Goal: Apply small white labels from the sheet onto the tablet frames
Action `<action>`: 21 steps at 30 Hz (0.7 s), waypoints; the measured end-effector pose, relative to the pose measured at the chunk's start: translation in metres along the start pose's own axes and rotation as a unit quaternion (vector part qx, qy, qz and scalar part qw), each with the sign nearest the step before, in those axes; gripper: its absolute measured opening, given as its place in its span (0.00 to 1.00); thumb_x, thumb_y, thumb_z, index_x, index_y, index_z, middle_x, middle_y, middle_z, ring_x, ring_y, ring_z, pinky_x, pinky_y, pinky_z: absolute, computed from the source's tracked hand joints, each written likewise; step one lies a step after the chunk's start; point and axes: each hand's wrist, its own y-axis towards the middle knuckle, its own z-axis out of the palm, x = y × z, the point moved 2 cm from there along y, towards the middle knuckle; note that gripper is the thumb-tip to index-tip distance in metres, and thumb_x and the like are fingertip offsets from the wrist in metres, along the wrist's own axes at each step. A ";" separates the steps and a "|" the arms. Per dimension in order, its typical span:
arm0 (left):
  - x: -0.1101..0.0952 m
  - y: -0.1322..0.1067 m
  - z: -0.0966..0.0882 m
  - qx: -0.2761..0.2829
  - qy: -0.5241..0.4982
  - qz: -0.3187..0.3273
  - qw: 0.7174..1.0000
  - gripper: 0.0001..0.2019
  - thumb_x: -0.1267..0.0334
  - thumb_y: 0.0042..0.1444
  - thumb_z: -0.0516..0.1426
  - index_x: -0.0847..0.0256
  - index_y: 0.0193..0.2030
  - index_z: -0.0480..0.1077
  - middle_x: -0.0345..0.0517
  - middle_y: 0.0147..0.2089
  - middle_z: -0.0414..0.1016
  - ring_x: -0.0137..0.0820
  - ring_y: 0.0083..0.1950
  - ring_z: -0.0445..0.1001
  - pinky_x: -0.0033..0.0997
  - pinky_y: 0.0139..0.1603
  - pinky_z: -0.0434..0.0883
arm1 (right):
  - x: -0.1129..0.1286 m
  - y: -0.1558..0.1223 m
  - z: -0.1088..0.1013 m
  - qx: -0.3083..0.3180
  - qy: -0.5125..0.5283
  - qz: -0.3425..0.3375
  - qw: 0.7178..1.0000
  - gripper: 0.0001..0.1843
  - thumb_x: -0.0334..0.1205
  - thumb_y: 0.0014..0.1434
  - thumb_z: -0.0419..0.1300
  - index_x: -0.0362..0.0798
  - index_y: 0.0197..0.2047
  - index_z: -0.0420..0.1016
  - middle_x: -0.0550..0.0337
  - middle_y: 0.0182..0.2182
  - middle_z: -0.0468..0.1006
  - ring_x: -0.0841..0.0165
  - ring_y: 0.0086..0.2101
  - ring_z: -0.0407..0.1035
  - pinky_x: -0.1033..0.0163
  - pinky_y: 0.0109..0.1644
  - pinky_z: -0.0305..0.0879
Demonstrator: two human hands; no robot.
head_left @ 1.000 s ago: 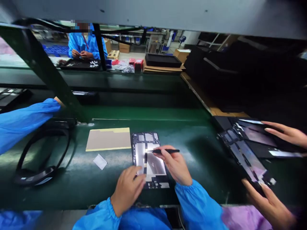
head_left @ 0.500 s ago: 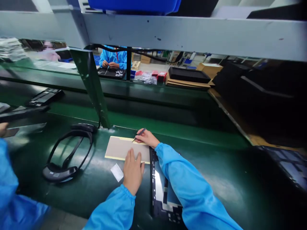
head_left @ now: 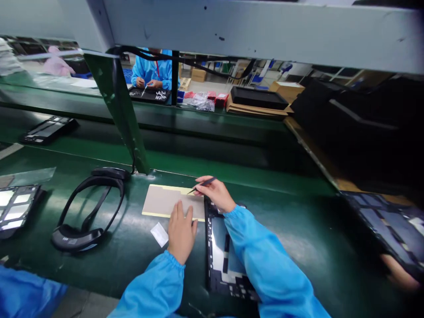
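Observation:
My left hand (head_left: 180,230) lies flat with fingers spread on the near right corner of a beige sheet with yellow edges (head_left: 164,201) on the green bench. My right hand (head_left: 214,193) pinches black tweezers (head_left: 202,184), their tip just above the sheet's far right corner. A dark tablet frame with shiny panels (head_left: 223,258) lies right of the sheet, partly under my right forearm. A small white slip (head_left: 159,234) lies left of my left hand.
A black head strap (head_left: 86,212) lies to the left by a green post (head_left: 121,117). Another frame (head_left: 15,204) sits at far left. At the right, a co-worker's hand (head_left: 399,274) holds a frame (head_left: 387,225). Across the belt a person in blue works.
My hands left the tablet frame and went to the beige sheet: left flat on it, right with the tweezers at its far corner. Since half a second ago the tweezers lifted slightly.

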 end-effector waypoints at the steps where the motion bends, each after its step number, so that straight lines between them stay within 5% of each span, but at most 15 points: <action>1: 0.000 0.001 -0.003 0.002 -0.008 0.002 1.000 0.20 0.66 0.63 0.57 0.65 0.61 0.70 0.68 0.68 0.63 0.57 0.67 0.66 0.58 0.62 0.69 | 0.006 -0.025 -0.007 -0.029 -0.003 -0.016 0.999 0.27 0.53 0.44 0.77 0.49 0.43 0.78 0.59 0.31 0.83 0.65 0.31 0.81 0.60 0.39 0.80; 5: -0.007 -0.010 -0.022 0.000 -0.079 0.034 0.996 0.18 0.65 0.65 0.55 0.64 0.61 0.68 0.66 0.71 0.60 0.54 0.71 0.61 0.57 0.66 0.66 | -0.001 -0.144 -0.034 -0.179 -0.030 0.009 0.983 0.21 0.52 0.48 0.75 0.46 0.38 0.80 0.52 0.32 0.85 0.57 0.31 0.82 0.53 0.39 0.81; 9: -0.024 -0.049 -0.040 0.080 -0.201 0.125 0.968 0.17 0.61 0.65 0.56 0.58 0.60 0.65 0.57 0.71 0.62 0.47 0.72 0.61 0.58 0.70 0.61 | -0.040 -0.233 -0.043 -0.269 -0.036 0.052 0.961 0.19 0.51 0.49 0.75 0.46 0.36 0.80 0.51 0.33 0.85 0.56 0.31 0.82 0.54 0.39 0.81; 14: -0.042 -0.094 -0.035 0.156 -0.243 0.151 0.945 0.40 0.60 0.54 0.67 0.59 0.70 0.53 0.62 0.76 0.47 0.53 0.76 0.49 0.62 0.70 0.59 | -0.066 -0.269 -0.044 -0.304 -0.067 0.013 0.950 0.14 0.48 0.54 0.73 0.47 0.35 0.79 0.54 0.33 0.83 0.61 0.31 0.81 0.59 0.39 0.80; 21: -0.047 -0.099 -0.024 0.127 -0.219 0.144 0.957 0.39 0.64 0.61 0.60 0.59 0.74 0.44 0.64 0.77 0.45 0.50 0.77 0.47 0.61 0.70 0.60 | -0.082 -0.290 -0.019 -0.378 -0.123 -0.103 0.912 0.05 0.39 0.59 0.69 0.48 0.36 0.79 0.56 0.34 0.81 0.64 0.33 0.80 0.62 0.39 0.79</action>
